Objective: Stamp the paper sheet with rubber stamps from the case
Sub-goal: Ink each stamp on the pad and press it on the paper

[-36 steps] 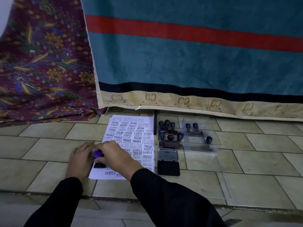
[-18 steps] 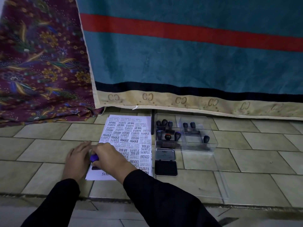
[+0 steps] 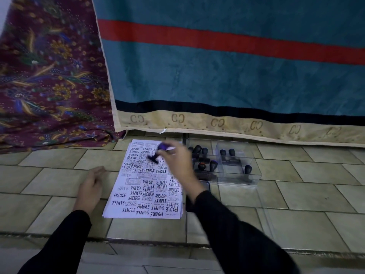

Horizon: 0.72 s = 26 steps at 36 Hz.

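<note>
**Paper sheet (image 3: pixel 146 194) crowded with prints, one stamp in hand**

One white sheet lay flat on the tiled floor (image 3: pixel 49 175), covered in black prints: SAMPLE, FRAGILE, AIR MAIL, AMENDED, EXPRESS. The right hand (image 3: pixel 177 161) hung over the sheet's 1 o'clock corner, fingers curled round one purple-handled stamp (image 3: pixel 161 150). The stamp was tilted and blurred, and whether its base touched the paper could not be told. The left hand (image 3: pixel 90 186) rested on the floor near the sheet's 9 o'clock edge without touching it, fingers loose and gripping nothing.

At the sheet's 2 o'clock stood one clear case (image 3: pixel 254 175) with two compartments. Five dark-knobbed stamps (image 3: pixel 213 164) could be counted in the compartment nearer the sheet and three in the farther one. At 3 o'clock, one ink pad (image 3: pixel 205 184) showed only as a sliver behind the right forearm.

Two cloths hung at 12 o'clock: one maroon floral cloth (image 3: pixel 49 76) and one teal blanket (image 3: pixel 217 76) with a single red stripe.
</note>
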Tool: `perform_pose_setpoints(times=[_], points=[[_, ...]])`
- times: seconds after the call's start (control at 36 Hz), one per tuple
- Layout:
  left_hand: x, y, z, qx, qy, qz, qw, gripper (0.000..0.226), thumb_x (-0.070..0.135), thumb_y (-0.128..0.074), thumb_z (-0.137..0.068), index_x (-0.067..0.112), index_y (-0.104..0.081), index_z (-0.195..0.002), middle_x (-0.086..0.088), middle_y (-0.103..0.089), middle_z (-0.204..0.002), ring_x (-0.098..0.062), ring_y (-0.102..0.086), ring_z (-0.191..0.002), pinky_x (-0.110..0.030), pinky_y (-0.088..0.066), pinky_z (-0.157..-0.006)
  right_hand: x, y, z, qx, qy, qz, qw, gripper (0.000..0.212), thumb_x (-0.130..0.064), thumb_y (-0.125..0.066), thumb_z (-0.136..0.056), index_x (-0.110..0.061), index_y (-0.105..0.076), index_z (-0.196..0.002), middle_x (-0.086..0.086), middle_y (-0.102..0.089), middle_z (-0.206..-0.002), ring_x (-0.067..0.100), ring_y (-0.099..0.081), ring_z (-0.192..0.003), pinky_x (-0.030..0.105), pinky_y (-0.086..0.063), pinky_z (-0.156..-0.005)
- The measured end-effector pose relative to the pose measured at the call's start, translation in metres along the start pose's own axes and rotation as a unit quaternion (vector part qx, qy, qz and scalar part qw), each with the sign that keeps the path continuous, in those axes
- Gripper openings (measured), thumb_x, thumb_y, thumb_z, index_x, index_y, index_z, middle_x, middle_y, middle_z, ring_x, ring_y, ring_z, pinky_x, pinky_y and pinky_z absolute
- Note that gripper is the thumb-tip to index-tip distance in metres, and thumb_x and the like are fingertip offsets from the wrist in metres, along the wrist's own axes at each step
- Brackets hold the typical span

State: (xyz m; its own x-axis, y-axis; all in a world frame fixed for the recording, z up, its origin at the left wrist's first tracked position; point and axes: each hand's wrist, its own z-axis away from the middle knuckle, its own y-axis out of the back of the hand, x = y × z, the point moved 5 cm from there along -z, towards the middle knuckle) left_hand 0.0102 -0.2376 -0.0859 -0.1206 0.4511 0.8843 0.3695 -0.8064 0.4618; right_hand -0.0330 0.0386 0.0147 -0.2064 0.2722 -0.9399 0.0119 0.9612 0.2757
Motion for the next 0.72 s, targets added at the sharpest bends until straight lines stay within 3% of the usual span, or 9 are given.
perform_pose_setpoints(times=[0.08,0.14,0.19,0.25,0.36,0.44,0.58,0.72], points=[[0.023,-0.012,0.01,-0.001,-0.01,0.033,0.999,0.037,0.004,-0.047,-0.098,0.021,-0.048,-0.131,-0.014,-0.058,-0.131,-0.027,-0.057,-0.114,-0.04,-0.044,-0.098,0.008,0.079,-0.021,0.102,0.001,0.038,0.994,0.032,-0.013,-0.069,-0.082,-0.014,-0.063,-0.113,-0.001,-0.068,-0.101,-0.004,-0.063,-0.076,0.009,-0.053,-0.069],[0.049,-0.033,0.024,-0.04,-0.037,0.019,0.998,0.034,0.024,-0.054,-0.098,0.034,-0.047,-0.129,-0.012,-0.061,-0.128,-0.03,-0.06,-0.111,-0.047,-0.049,-0.095,0.021,0.129,-0.031,0.156,-0.017,0.084,0.984,0.036,-0.014,-0.067,-0.084,-0.018,-0.059,-0.119,-0.004,-0.068,-0.103,-0.005,-0.061,-0.074,0.007,-0.052,-0.059],[0.077,-0.059,0.042,-0.092,-0.09,-0.018,0.992,0.046,0.046,-0.057,-0.092,0.038,-0.043,-0.134,0.001,-0.048,-0.143,-0.019,-0.047,-0.128,-0.047,-0.041,-0.106,0.036,0.173,-0.036,0.201,-0.041,0.109,0.973,0.039,-0.014,-0.068,-0.084,-0.017,-0.055,-0.121,-0.003,-0.066,-0.105,-0.002,-0.06,-0.07,0.004,-0.046,-0.049],[0.1,-0.09,0.064,-0.152,-0.15,-0.071,0.974,0.07,0.066,-0.055,-0.081,0.041,-0.033,-0.142,0.011,-0.031,-0.152,-0.011,-0.027,-0.14,-0.045,-0.027,-0.116,0.051,0.205,-0.04,0.227,-0.067,0.145,0.961,0.033,-0.012,-0.068,-0.084,-0.015,-0.055,-0.115,0.003,-0.066,-0.107,0.009,-0.063,-0.074,0.011,-0.047,-0.054],[0.112,-0.151,0.095,-0.239,-0.245,-0.224,0.912,0.121,0.095,-0.043,-0.06,0.034,0.006,-0.153,0.017,0.011,-0.157,-0.005,0.01,-0.145,-0.036,0.006,-0.118,0.081,0.232,-0.049,0.208,-0.102,0.22,0.948,0.021,-0.009,-0.066,-0.084,-0.009,-0.06,-0.104,0.013,-0.068,-0.101,0.023,-0.065,-0.088,0.023,-0.046,-0.073],[0.106,-0.178,0.104,-0.254,-0.272,-0.283,0.884,0.136,0.102,-0.039,-0.053,0.028,0.028,-0.145,0.01,0.026,-0.156,-0.003,0.024,-0.143,-0.031,0.015,-0.117,0.093,0.232,-0.056,0.179,-0.121,0.257,0.942,0.015,-0.009,-0.066,-0.083,-0.009,-0.063,-0.098,0.014,-0.067,-0.097,0.024,-0.06,-0.085,0.024,-0.042,-0.072],[0.094,-0.191,0.105,-0.26,-0.26,-0.303,0.879,0.143,0.104,-0.038,-0.049,0.022,0.03,-0.144,0.007,0.027,-0.157,-0.004,0.027,-0.143,-0.032,0.016,-0.119,0.095,0.214,-0.069,0.109,-0.111,0.292,0.944,0.014,-0.008,-0.066,-0.083,-0.01,-0.065,-0.096,0.013,-0.067,-0.097,0.02,-0.056,-0.082,0.023,-0.04,-0.07],[0.098,-0.19,0.107,-0.26,-0.268,-0.311,0.874,0.142,0.103,-0.037,-0.051,0.018,0.015,-0.152,0.009,0.025,-0.155,-0.002,0.026,-0.142,-0.03,0.018,-0.118,0.1,0.201,-0.08,0.067,-0.132,0.309,0.939,0.015,-0.006,-0.065,-0.083,-0.007,-0.062,-0.097,0.016,-0.065,-0.101,0.028,-0.06,-0.09,0.032,-0.05,-0.075]])
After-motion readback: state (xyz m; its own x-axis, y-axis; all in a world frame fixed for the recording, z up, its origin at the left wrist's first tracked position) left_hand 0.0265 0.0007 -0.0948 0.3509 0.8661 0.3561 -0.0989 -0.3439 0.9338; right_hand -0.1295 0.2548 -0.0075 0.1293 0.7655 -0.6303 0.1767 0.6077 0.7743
